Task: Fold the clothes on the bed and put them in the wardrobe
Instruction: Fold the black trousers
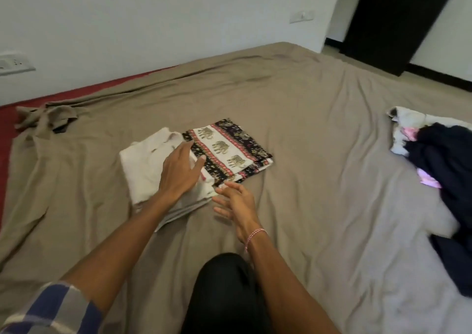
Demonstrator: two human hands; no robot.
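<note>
Centrally on the bed, a folded white garment lies against a folded elephant-print cloth on its right. The left hand rests flat on the white garment; the right hand, fingers spread, holds nothing beside the cloth's near edge.
</note>
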